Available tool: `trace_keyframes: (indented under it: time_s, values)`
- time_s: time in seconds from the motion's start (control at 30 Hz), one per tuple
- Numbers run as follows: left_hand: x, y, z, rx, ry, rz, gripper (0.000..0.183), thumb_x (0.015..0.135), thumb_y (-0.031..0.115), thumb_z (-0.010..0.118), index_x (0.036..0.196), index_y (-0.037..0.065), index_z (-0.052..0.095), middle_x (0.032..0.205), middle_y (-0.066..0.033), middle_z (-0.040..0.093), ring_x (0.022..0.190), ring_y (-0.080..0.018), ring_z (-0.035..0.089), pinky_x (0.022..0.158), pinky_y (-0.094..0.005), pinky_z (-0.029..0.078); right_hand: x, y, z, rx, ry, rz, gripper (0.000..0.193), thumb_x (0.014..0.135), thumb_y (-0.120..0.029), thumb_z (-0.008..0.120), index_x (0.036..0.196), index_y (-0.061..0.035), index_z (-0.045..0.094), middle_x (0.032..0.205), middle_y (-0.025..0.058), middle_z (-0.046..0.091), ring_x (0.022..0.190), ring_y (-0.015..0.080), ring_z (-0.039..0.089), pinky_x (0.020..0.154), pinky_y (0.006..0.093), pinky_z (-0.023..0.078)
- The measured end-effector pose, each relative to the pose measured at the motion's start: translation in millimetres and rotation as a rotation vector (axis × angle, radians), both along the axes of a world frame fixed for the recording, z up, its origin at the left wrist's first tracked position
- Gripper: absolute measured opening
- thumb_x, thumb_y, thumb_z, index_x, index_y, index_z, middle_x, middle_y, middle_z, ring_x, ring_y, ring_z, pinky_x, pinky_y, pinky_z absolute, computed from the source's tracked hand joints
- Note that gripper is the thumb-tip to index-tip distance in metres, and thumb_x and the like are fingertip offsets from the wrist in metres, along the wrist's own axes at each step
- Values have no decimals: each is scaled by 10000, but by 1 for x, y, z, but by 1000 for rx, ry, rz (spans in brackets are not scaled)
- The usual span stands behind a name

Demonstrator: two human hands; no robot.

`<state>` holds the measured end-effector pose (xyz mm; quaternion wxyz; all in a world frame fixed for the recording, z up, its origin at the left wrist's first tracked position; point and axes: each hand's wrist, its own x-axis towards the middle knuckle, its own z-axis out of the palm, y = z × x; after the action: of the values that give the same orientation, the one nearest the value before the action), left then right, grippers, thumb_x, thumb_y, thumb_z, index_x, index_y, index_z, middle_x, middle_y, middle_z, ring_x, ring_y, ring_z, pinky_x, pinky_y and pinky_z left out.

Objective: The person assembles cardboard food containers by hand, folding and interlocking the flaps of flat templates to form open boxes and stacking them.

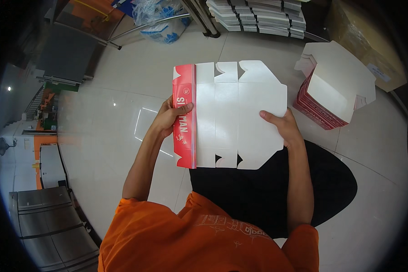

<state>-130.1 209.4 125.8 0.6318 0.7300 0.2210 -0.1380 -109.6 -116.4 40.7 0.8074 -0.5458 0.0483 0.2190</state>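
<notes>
Between my two hands I hold a flat, unfolded cardboard box blank (226, 113), its plain white inside facing up. A red printed strip runs along its left side, and creases and notched tabs cross the white part. My left hand (171, 115) grips the red edge, thumb on top and fingers hidden beneath. On the other side, my right hand (283, 127) pinches the white end flap, its thumb lying on the face. To the right on the floor stands a nested stack of red and white boxes (324, 102) with their white flaps raised open.
Bundled flat cardboard sheets (260, 18) are stacked at the far side, near a metal-legged table (208, 27). A brown carton (367, 41) sits at the far right. Plastic bags (161, 22) lie under the table frame. Steel cabinets (50, 226) stand at the lower left.
</notes>
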Motion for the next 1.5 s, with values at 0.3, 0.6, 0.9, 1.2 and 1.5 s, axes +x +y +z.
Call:
trace_keyframes:
  time_s: [0.3,0.6,0.9,1.2,1.5]
  values:
    - [-12,-6,-9,18,-173,74,416,862,143,743,1200,38,525,944,-60,670,758,-137,696,647,-297,613,1,1,0,-18,18,27,420,847,-95,750,1219,43,612,1103,118,684,974,205,669,835,341,549]
    - [-27,-50,41,-25,-195,197,412,852,136,732,1179,41,498,885,-71,675,675,-141,698,614,-288,607,-3,-4,18,-38,-90,68,523,838,-150,789,1269,43,567,1140,175,665,1049,258,659,875,378,544]
    - [-44,-59,55,-235,-263,197,363,934,365,576,1091,38,573,810,-52,659,643,-149,684,579,-281,587,-25,9,77,-298,-239,19,293,858,-112,707,1066,89,660,906,125,703,795,176,633,739,341,514]
    - [-63,-100,40,-660,-376,396,499,1052,368,337,1360,14,505,1270,-122,630,1167,-230,612,985,-395,508,-69,28,131,-428,-537,61,231,888,-135,677,989,72,686,825,201,705,762,292,682,683,375,533]
    - [-39,-34,-6,-1313,-463,-172,427,1013,331,491,1327,41,494,1199,-133,616,1073,-261,622,939,-403,529,-67,14,135,-182,-539,33,234,894,-124,675,1011,79,665,792,182,695,725,269,670,688,353,521]
